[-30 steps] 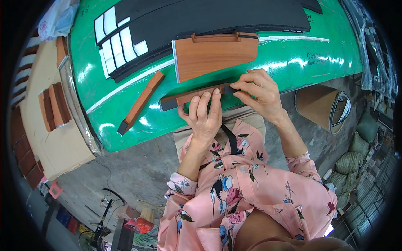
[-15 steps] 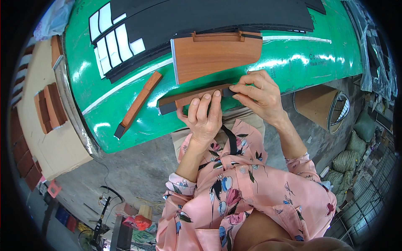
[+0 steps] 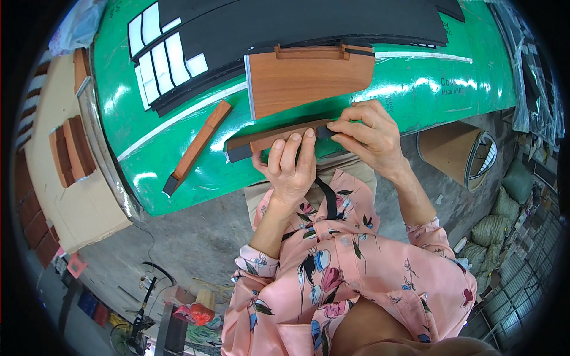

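Observation:
Both my hands hold a long narrow wooden strip point(image 3: 268, 141) with a dark backing, just above the near edge of the green table point(image 3: 178, 178). My left hand point(image 3: 289, 169) grips its middle from below, fingers folded over the top. My right hand point(image 3: 367, 135) pinches the strip's right end. Directly behind it lies a wide brown wooden panel point(image 3: 309, 77) with a white left edge. A second narrow wood strip point(image 3: 197, 146) lies slanted on the table to the left.
Large black sheets point(image 3: 309, 21) and a black sheet with white rectangles point(image 3: 163, 56) cover the table's far side. A beige bench point(image 3: 59, 196) at left carries several brown wood pieces point(image 3: 70, 148). A cardboard box point(image 3: 454, 154) and sacks point(image 3: 493, 228) stand on the floor at right.
The strip and both hands keep the same hold. The view has shifted slightly, so the table and its pieces sit a little differently in the picture.

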Motion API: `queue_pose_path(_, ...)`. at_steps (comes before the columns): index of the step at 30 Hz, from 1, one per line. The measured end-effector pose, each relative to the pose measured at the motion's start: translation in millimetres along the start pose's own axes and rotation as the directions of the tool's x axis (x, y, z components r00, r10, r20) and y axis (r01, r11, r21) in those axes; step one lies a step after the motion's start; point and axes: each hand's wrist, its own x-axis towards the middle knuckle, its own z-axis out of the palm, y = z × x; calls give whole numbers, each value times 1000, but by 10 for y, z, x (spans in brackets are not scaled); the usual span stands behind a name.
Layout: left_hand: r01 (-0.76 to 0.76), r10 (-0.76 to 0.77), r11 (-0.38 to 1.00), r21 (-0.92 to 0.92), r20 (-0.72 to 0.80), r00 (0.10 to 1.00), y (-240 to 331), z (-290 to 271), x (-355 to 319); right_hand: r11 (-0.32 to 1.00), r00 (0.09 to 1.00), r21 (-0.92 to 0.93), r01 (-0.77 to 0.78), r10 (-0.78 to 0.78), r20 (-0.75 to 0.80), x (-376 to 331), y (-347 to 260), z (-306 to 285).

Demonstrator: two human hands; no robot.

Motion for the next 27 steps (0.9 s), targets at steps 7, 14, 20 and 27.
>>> queue_pose_path(7, -4, 4, 1000, 0, -4, 1000, -4, 10, -1, 1000, 1000, 12, -11, 11, 11, 6, 6, 8)
queue_pose_path(14, 1, -1, 1000, 13, 18, 1000, -10, -18, -13, 1000, 1000, 0, 12, -12, -6, 3, 1, 36)
queue_pose_path(20, -14, 14, 1000, 4, 10, 1000, 4, 2, -21, 1000, 1000, -24, -3, 2, -27, -31, -15, 42)
queue_pose_path(27, -11, 9, 999, 38, 43, 999, 4, -26, 14, 969, 970, 121, -217, 228, -83, -225, 82, -47)
